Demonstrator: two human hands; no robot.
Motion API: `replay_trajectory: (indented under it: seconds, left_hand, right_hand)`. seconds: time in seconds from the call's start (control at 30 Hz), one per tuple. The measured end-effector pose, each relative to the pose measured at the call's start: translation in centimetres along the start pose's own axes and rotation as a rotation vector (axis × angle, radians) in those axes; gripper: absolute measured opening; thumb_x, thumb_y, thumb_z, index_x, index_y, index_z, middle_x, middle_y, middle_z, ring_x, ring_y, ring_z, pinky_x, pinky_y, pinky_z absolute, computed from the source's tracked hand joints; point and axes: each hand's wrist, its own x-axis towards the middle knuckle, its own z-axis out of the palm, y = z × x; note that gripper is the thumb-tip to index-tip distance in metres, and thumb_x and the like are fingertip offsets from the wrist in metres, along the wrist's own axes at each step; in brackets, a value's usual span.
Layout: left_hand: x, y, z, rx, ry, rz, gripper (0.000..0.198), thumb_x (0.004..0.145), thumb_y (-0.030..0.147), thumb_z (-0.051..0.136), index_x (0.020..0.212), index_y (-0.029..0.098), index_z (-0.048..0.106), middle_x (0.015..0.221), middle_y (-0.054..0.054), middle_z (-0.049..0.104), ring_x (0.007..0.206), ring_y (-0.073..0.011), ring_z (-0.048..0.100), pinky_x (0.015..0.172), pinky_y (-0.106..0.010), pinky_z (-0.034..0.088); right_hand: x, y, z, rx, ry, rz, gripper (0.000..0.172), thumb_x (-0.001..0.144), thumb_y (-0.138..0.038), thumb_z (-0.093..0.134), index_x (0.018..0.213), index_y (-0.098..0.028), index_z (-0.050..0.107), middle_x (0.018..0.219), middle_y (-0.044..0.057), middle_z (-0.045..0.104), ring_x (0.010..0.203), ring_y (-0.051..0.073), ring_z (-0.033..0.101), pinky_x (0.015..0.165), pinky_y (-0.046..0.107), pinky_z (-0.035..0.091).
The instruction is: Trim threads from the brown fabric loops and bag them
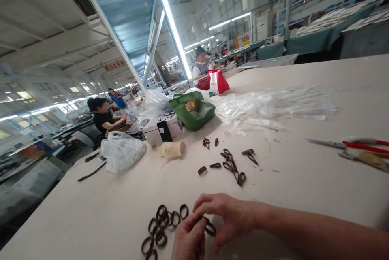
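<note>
My right hand (226,215) reaches in from the right and pinches a dark brown leather loop (210,229) at the near table edge. My left hand (189,240) comes up from the bottom edge, fingers curled against the same loop. Just left of both hands lies a cluster of several round dark loops (161,225). Farther out on the table lie several flattened dark loops (232,165), scattered loosely.
Red-handled scissors (346,144) lie at the right. Clear plastic bags (267,108), a green bag (194,110), a red-and-white bag (217,81), a white box (162,129) and a filled plastic bag (121,151) sit beyond. Other people work at the table's far left.
</note>
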Motion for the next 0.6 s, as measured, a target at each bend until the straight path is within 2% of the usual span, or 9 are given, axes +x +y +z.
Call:
replay_trajectory:
  seconds: [0.07,0.2,0.27,0.43,0.6]
  left_hand:
    - [-0.2,0.1,-0.1,0.023,-0.017,0.010,0.060,0.053,0.065,0.083,0.087,0.015,0.077,0.034,0.009,0.031,0.032,-0.0038,0.019,0.036,-0.021,0.010]
    - [-0.1,-0.1,0.0,0.032,-0.018,-0.020,0.048,0.053,0.059,0.086,0.066,0.017,0.069,0.037,0.009,0.032,0.034,-0.0029,0.020,0.036,-0.021,0.011]
    - [0.0,-0.2,0.0,0.001,-0.029,-0.039,0.047,0.051,0.057,0.088,0.065,0.017,0.068,0.039,0.010,0.032,0.035,-0.0022,0.018,0.037,-0.020,0.013]
    - [0.1,-0.2,0.1,-0.026,-0.057,-0.025,0.059,0.051,0.068,0.085,0.076,0.016,0.070,0.037,0.009,0.038,0.031,-0.0034,0.024,0.036,-0.021,0.013]
    - [0.3,0.0,0.1,-0.016,0.027,0.025,0.065,0.048,0.074,0.082,0.069,0.016,0.062,0.041,0.006,0.046,0.035,-0.0041,0.034,0.041,-0.019,0.017]
  right_hand:
    - [0.1,-0.3,-0.2,0.035,-0.002,0.001,0.066,0.068,-0.048,0.083,0.127,-0.024,0.066,0.122,0.009,0.065,0.110,0.021,0.063,0.097,0.031,0.048]
    - [0.0,-0.2,0.1,0.054,0.056,0.009,0.058,0.067,-0.056,0.083,0.112,-0.021,0.071,0.114,0.009,0.066,0.102,0.020,0.064,0.091,0.031,0.050]
    - [-0.1,0.1,0.4,0.035,0.102,0.011,0.051,0.070,-0.057,0.080,0.104,-0.020,0.072,0.108,0.009,0.066,0.096,0.018,0.064,0.086,0.029,0.051]
    - [-0.1,0.5,0.8,-0.052,0.256,0.044,0.031,0.079,-0.047,0.076,0.082,-0.017,0.068,0.090,0.004,0.063,0.076,0.012,0.060,0.069,0.023,0.048]
    - [-0.1,0.4,1.4,0.006,0.325,0.193,0.017,0.077,-0.029,0.074,0.084,-0.016,0.067,0.079,0.002,0.065,0.069,0.011,0.058,0.064,0.023,0.048]
